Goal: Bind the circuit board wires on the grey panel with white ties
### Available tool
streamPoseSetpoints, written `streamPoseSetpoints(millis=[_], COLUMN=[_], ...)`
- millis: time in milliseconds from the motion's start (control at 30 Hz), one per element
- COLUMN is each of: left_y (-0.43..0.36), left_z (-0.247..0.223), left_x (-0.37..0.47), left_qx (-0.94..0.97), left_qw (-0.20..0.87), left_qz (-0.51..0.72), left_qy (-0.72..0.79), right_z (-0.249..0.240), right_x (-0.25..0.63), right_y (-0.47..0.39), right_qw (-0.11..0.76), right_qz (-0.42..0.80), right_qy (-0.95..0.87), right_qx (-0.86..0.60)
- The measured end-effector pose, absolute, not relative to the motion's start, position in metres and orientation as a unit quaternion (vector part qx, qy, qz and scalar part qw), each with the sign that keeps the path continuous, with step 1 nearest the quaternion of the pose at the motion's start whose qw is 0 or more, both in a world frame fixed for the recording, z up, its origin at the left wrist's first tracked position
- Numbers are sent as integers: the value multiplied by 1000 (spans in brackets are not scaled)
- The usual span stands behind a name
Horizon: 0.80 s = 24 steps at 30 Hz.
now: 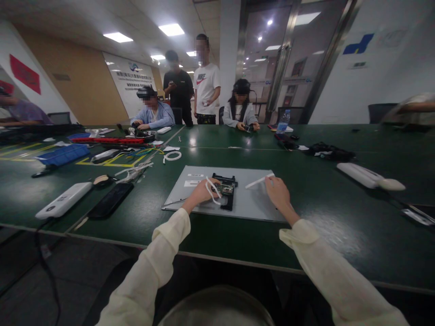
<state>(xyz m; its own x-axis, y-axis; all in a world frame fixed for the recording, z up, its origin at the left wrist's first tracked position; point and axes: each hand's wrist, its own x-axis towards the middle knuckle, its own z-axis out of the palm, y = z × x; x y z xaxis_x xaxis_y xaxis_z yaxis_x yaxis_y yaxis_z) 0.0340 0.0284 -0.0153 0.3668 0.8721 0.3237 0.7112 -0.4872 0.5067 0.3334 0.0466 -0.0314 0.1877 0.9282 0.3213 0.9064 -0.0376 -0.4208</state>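
A flat grey panel (253,203) lies on the table in front of me, with a black bracket (228,203) and a small green circuit board (227,188) on its middle. My left hand (201,192) is closed at the board's left side. A thin white looped strip (213,195) passes over its fingers and appears to be held there; the fingertips are partly hidden. Above the panel's right part, my right hand (278,194) pinches a straight white strip (255,182) that points left, away from the board.
On the left are a white power bank-like device (64,200), a black phone-like slab (111,201), a blue tray (63,155) and a coiled white cable (172,156). A white device (360,174) lies right, a water bottle (283,121) farther back. Several people are across the table.
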Motion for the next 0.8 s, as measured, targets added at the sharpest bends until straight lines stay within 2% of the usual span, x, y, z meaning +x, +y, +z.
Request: streamPoseSetpoints(millis=[467,667,800], left_y=[22,20,19], left_z=[-21,-21,-23], left_x=[53,52,52], left_qx=[823,812,805], left_qw=[88,95,106], left_qz=[289,295,310], left_qy=[481,494,495], right_z=[-28,-30,-33], right_x=[327,327,328], right_y=[42,43,45], right_qw=[296,299,333], right_qz=[35,40,35], right_qy=[-636,-639,-636], right_qx=[-711,-708,-695])
